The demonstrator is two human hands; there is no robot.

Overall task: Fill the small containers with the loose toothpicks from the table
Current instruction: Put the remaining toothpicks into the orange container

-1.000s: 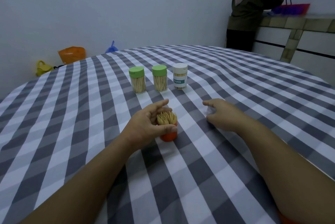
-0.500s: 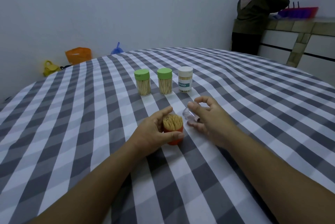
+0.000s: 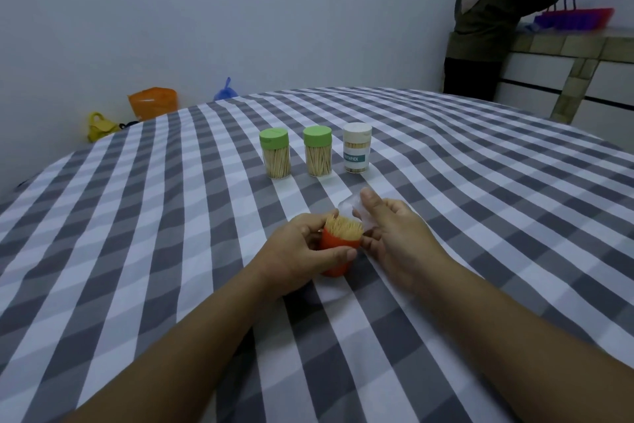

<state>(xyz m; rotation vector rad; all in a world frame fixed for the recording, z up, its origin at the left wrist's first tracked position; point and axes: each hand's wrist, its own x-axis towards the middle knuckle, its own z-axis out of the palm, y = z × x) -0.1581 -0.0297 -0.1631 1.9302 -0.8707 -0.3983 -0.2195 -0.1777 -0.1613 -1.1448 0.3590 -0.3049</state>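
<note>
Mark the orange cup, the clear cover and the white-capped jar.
orange cup point(image 3: 338, 246): head view, front wall below the toothpicks.
clear cover point(image 3: 350, 208): head view, bare top left of the thumb.
white-capped jar point(image 3: 357, 132): head view, cap.

Grey-white checked tablecloth point(image 3: 171, 251); orange bag point(image 3: 153, 102), yellow bag point(image 3: 97, 127), blue bag point(image 3: 225, 93) by wall; person point(image 3: 487, 21) at tiled counter point(image 3: 566, 45) (back turned), red tray point(image 3: 576, 18).

Clear container point(image 3: 350, 211) mostly hidden behind right hand point(image 3: 394, 237), label's first letters on white-lidded jar point(image 3: 357, 148) unreadable
</note>
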